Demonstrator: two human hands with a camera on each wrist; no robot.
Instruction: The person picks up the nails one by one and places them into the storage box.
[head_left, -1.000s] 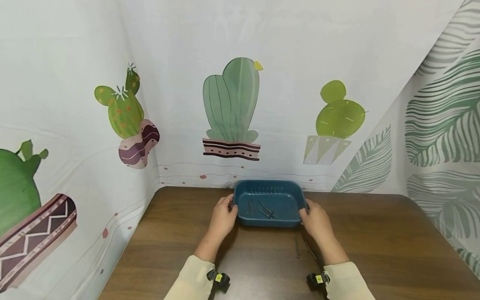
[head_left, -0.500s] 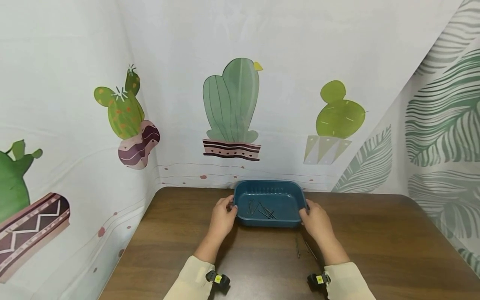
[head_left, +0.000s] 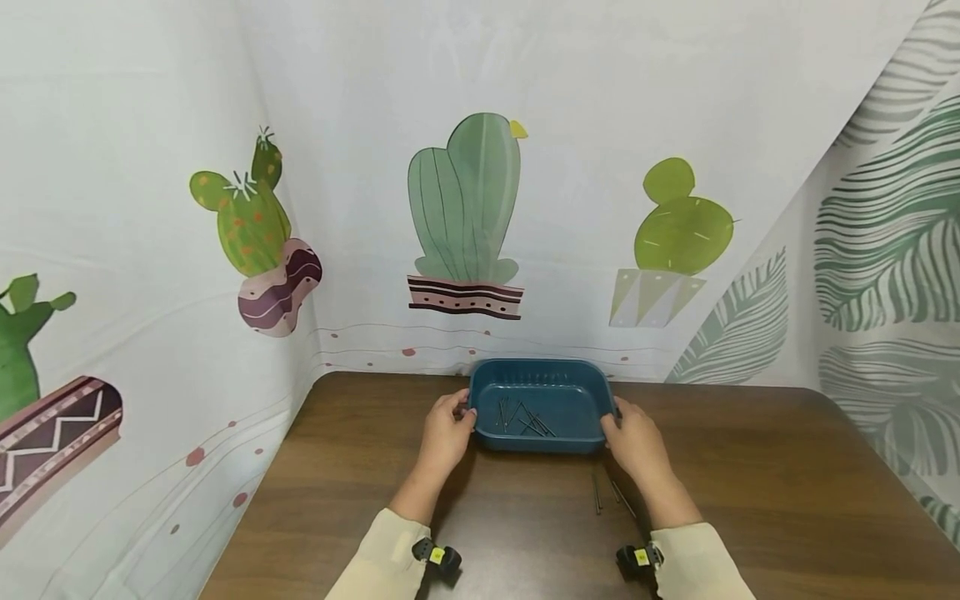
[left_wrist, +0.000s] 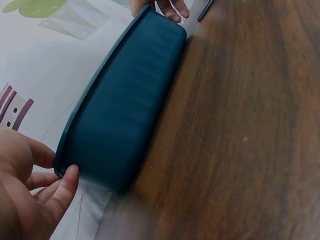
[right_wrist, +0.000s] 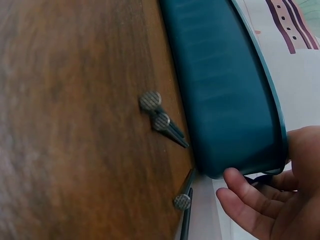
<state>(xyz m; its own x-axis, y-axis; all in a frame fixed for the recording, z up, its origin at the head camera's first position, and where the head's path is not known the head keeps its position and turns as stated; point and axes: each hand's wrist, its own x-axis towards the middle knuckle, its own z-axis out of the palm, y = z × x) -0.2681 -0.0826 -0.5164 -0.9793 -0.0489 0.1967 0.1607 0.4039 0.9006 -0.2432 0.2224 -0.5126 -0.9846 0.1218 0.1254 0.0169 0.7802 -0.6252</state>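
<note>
A blue tray (head_left: pixel 542 445) stands at the far side of the table, close to the back cloth, with several loose nails (head_left: pixel 536 420) on its floor. My left hand (head_left: pixel 446 433) grips its left end, thumb and fingertips at the rim, as the left wrist view shows. At the right end, my right hand (head_left: pixel 636 442) holds the rim with its thumb and fingers. Several more nails (head_left: pixel 597 492) lie on the table in front of the tray's right corner. Their ridged heads (right_wrist: pixel 150 100) show in the right wrist view.
The brown wooden table (head_left: pixel 360 467) reaches toward me and to both sides of the tray. A white cloth (head_left: pixel 352 167) printed with cacti hangs right behind the tray and along the left, and a leaf-patterned cloth (head_left: pixel 892 250) hangs on the right.
The view has shifted slightly. Both hands keep their hold on the tray, and the tray and nails stay where they were.
</note>
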